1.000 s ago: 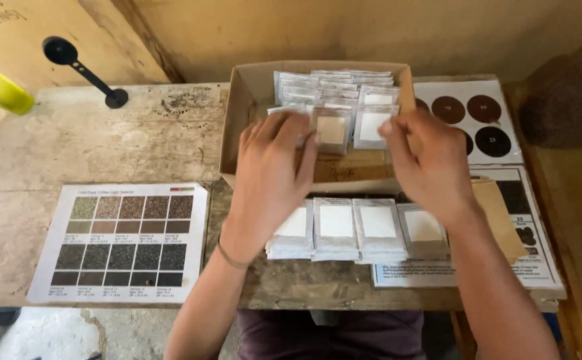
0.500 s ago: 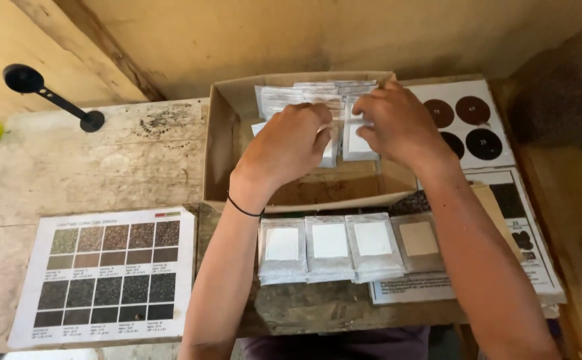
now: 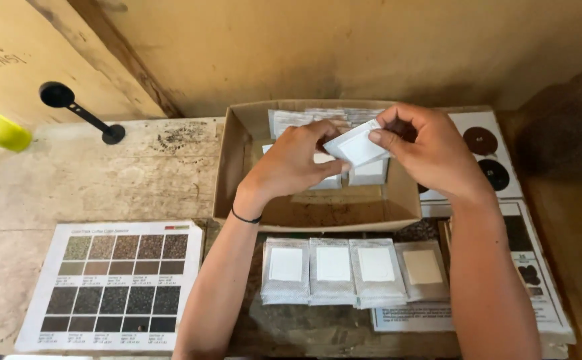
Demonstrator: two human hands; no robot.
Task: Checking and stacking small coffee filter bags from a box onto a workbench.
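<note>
Since half a second ago we've lifted one packet up out of the box; both hands, left and right, pinch it above the rest. It's small, flat, white, tilted. Four more packets sit in a row on the tabletop, three white-labelled, one tan. Swatch chart left, black scoop behind, dot sheets right.
</note>
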